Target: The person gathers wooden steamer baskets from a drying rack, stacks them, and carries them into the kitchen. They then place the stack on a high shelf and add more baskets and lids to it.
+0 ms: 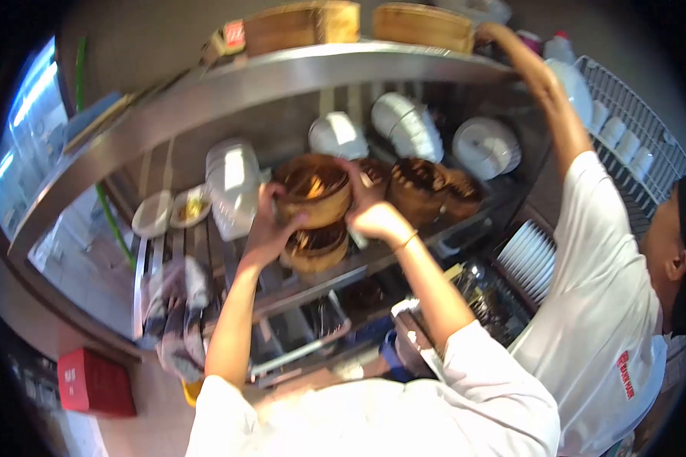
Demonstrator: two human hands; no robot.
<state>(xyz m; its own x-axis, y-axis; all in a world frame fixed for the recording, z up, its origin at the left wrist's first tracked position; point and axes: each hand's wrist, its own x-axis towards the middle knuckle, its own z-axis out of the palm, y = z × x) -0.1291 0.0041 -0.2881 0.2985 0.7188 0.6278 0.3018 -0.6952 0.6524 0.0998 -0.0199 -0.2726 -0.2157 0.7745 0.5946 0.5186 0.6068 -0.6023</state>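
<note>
Both my hands grip a round bamboo steamer basket (316, 206) from its two sides. My left hand (270, 228) wraps its left wall, thumb toward the front. On the opposite side, my right hand (375, 215) has its fingers along the rim. Directly below sits another bamboo steamer (318, 255) on the metal shelf, overlapped by the upper one in this view. To the right of my right hand stand more bamboo steamers (418, 190). A stack of clear plastic containers (232, 179) is just left of my left hand.
White bowls (408, 126) lie stacked along the shelf's back. A metal ledge (305, 62) runs above, carrying wooden steamers (423, 27). Close on my right, a co-worker (602, 305) reaches up to it. Plates (527, 259) stand in a rack; a cloth (177, 312) hangs at left.
</note>
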